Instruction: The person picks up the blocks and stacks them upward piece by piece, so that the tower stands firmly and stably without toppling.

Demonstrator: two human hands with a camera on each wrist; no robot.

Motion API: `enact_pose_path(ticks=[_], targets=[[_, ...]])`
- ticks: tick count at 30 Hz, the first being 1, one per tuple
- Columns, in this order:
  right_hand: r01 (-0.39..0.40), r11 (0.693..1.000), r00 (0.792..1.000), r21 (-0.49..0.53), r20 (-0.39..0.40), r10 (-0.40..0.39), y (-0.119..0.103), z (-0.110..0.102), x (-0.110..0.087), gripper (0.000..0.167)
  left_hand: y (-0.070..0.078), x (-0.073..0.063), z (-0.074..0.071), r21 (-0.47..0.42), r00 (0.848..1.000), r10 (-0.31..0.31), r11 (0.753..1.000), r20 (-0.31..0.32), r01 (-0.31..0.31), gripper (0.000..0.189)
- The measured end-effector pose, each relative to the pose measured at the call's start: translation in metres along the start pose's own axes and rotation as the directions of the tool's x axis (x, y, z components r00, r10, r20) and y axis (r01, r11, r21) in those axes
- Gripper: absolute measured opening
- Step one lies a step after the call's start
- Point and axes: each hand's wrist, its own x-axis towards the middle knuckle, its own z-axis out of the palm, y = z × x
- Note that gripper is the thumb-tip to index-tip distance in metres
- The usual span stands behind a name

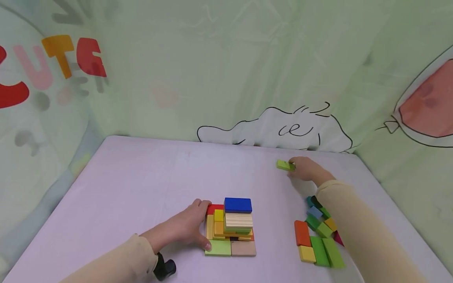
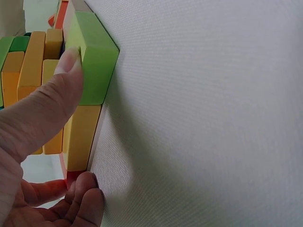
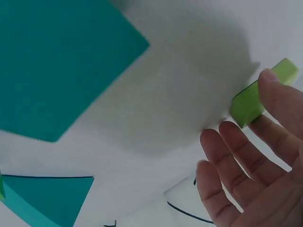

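Note:
A layered structure of wooden blocks (image 1: pixel 219 228) stands on the table, topped by a blue block (image 1: pixel 238 205) over natural-wood pieces. My left hand (image 1: pixel 187 226) grips its left side, the thumb on a light green block (image 2: pixel 97 56) at the near corner and the fingers by a red block (image 1: pixel 215 209) at the far one. Toward the back right, my right hand (image 1: pixel 307 169) pinches a small light green block (image 3: pixel 251 99) between thumb and index finger, the other fingers loosely bent. Big teal blocks (image 3: pixel 61 61) fill the near part of the right wrist view.
Loose blocks lie at right, partly under the right forearm: an orange-red one (image 1: pixel 302 233), a yellow one (image 1: pixel 306 254), long green ones (image 1: pixel 320 251) and several smaller pieces. A black object (image 1: pixel 164 268) shows by the left wrist. Printed cloth (image 1: pixel 159 78) hangs behind the table (image 1: pixel 148 169).

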Motion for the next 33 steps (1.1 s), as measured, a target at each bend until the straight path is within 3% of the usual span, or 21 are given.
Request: enact_pose_path(ticks=[14, 19, 27, 33], targets=[[0.184, 0.982, 0.983, 0.040, 0.005, -0.184, -0.055, 0.017, -0.039, 0.032, 0.001, -0.002, -0.002, 0.010, 1.000, -0.014, 1.000, -0.011, 0.014, 0.110], [0.166, 0.985, 0.986, 0.042, 0.010, -0.166, -0.066, 0.023, -0.055, 0.036, 0.000, -0.002, -0.001, 0.012, 1.000, -0.022, 1.000, -0.014, 0.022, 0.110], [0.132, 0.991, 0.991, -0.023, -0.031, -0.133, -0.061, 0.026, -0.066, 0.035, -0.001, -0.001, 0.001, 0.011, 1.000, -0.008, 1.000, -0.011, 0.009, 0.109], [0.151, 0.988, 0.977, -0.023, -0.148, -0.153, -0.060, 0.022, -0.080, 0.033, 0.001, -0.001, 0.002, 0.021, 1.000, 0.002, 1.000, -0.011, -0.002, 0.109]])
